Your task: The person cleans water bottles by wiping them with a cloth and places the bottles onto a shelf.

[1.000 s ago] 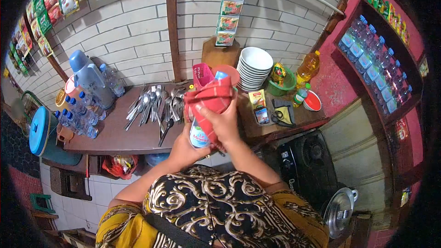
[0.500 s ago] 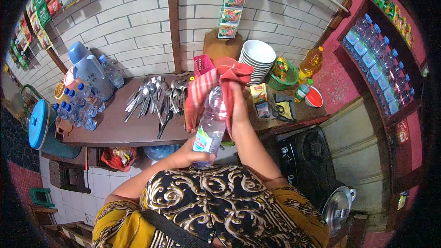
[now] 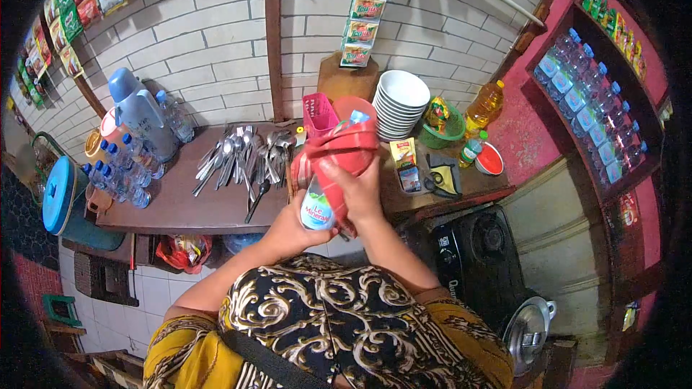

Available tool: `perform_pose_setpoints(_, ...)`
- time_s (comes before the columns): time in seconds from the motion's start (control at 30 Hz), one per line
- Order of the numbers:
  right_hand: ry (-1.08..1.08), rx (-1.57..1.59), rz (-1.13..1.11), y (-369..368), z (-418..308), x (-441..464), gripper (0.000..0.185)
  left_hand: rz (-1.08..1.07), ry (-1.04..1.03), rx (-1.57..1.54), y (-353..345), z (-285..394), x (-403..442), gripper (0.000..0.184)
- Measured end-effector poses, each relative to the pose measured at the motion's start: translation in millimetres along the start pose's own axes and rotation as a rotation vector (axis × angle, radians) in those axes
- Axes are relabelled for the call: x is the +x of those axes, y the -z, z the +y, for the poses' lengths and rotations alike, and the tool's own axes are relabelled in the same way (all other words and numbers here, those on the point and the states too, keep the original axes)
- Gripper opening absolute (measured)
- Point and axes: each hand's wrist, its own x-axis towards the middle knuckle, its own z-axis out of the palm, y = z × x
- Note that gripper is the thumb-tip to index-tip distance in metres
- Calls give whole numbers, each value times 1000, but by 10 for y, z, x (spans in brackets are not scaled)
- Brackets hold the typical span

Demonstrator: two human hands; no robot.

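A clear plastic water bottle with a "Le Minerale" label is tilted in front of my chest. My left hand is closed round its lower part, beside the label. A red checked cloth wraps the upper part, and my right hand presses the cloth against the bottle's side. The blue cap end pokes out past the cloth. Behind the hands, the brown table carries a spread of spoons and forks to the left and sachets to the right.
White bowls are stacked behind the cloth, near a green basket and an oil bottle. Small water bottles and a blue thermos stand at left. A black stove is low at right, below a bottle shelf.
The bottle has turned so its label faces me more. My right hand and the cloth have slid down along it, covering more of its side, and the cap end now shows.
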Motion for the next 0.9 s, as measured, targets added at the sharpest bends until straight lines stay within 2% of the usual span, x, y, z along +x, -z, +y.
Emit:
perform_pose_setpoints(0.07,-56,113,-87,35,-273,91,62,-332,69,-417,33,122,7,73)
perform_pose_setpoints(0.1,-45,147,-141,194,-203,175,63,-484,128,-575,43,68,-4,62)
perform_pose_setpoints(0.17,-67,246,-242,311,-220,325,67,-651,268,-780,34,94,-108,57)
perform_pose_setpoints(0.2,-178,495,-315,317,-190,345,67,-766,302,-845,5,-14,-111,63)
perform_pose_setpoints(0.23,-198,514,-177,340,-224,353,67,-817,331,-919,-17,-71,-109,65)
perform_pose_setpoints(0.27,-334,720,-155,255,-384,251,58,-869,360,-992,-38,-103,-115,66)
perform_pose_setpoints(0.3,-313,772,-184,306,-275,288,58,-902,330,-1126,-56,-111,-128,59)
perform_pose_setpoints(0.33,-288,825,-214,353,-170,332,58,-905,333,-1125,-59,-101,-141,59)
perform_pose_setpoints(0.37,-353,846,-207,284,-227,309,53,-878,357,-1115,-47,-75,-154,58)
perform_pose_setpoints(0.43,-143,511,-36,431,55,420,46,-794,399,-998,9,-8,-154,56)
perform_pose_setpoints(0.47,-139,514,-39,482,91,432,46,-699,360,-836,9,46,-140,57)
perform_pose_setpoints(0.5,-184,379,-21,551,121,395,46,-602,323,-678,-5,81,-134,57)
perform_pose_setpoints(0.53,-232,242,-2,527,58,325,46,-599,278,-591,-62,-102,-76,63)
perform_pose_setpoints(0.57,-264,275,11,133,-404,153,50,-476,168,-504,-80,-45,-76,64)
perform_pose_setpoints(0.63,-115,12,-30,175,-292,207,53,-241,-12,-323,-113,25,-32,70)
perform_pose_setpoints(0.67,-156,-5,-9,180,-244,206,54,-123,-22,-130,-93,20,-27,74)
perform_pose_setpoints(0.7,-65,-93,15,169,-203,193,58,-6,-32,65,-67,20,-24,78)
perform_pose_setpoints(0.73,27,-180,41,97,-203,177,63,34,51,255,-40,80,-22,85)
perform_pose_setpoints(0.77,94,-196,102,98,-101,155,74,34,51,257,-29,104,-17,85)
perform_pose_setpoints(0.83,191,-332,166,4,-67,67,80,130,60,467,-9,134,13,83)
perform_pose_setpoints(0.9,269,-476,194,-24,18,5,84,169,27,498,-20,97,15,83)
